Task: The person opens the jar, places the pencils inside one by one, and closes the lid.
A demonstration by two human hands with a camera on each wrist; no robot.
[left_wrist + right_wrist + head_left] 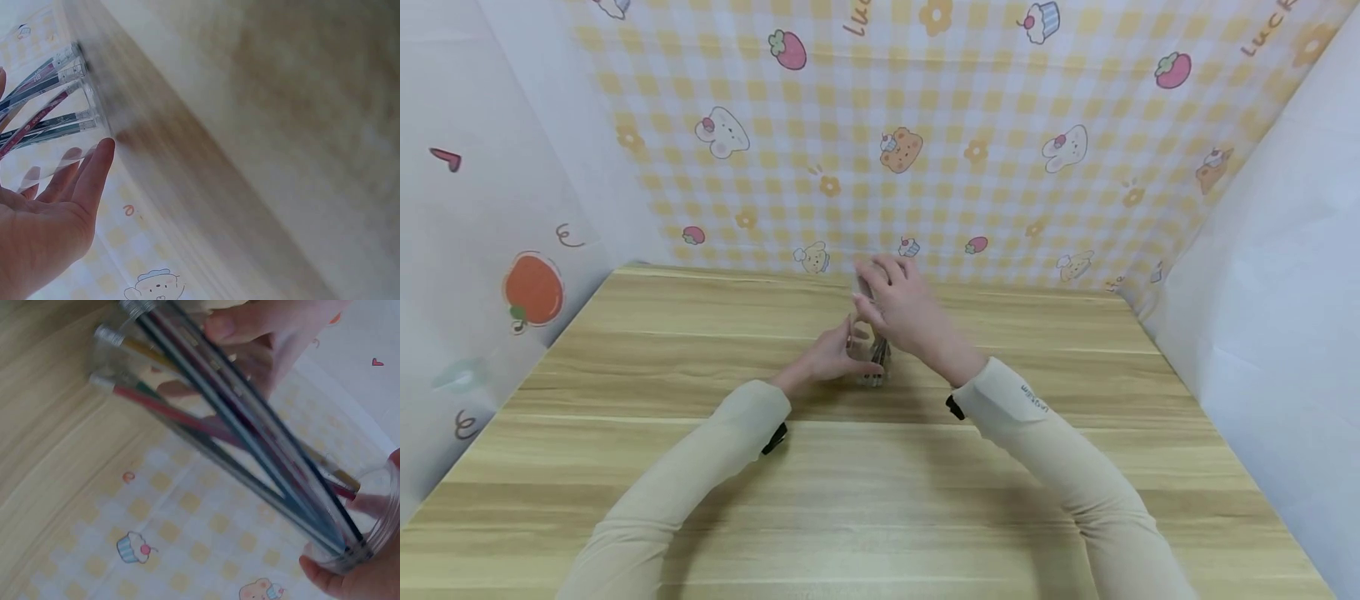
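Observation:
A clear round jar (pixel 874 379) with several pencils (pixel 256 434) inside stands near the back of the table. My left hand (pixel 831 354) curves round its lower side, thumb toward me. In the left wrist view, the fingers (pixel 94 172) show partly through the clear wall. From above, my right hand (pixel 910 308) grips the top end with bent fingers. The ridged clear rim (pixel 378 522) sits between its fingertips in the right wrist view. Pencils lean inside in dark blue, red, yellow and green, silver ends down. I cannot tell whether a lid is on the rim.
The wood-grain table (pixel 880 500) spreads out on all sides of the jar. Close behind it rises a yellow checked cloth (pixel 985 183) with cartoon prints. White sheets (pixel 1285 275) hang at the left and right sides.

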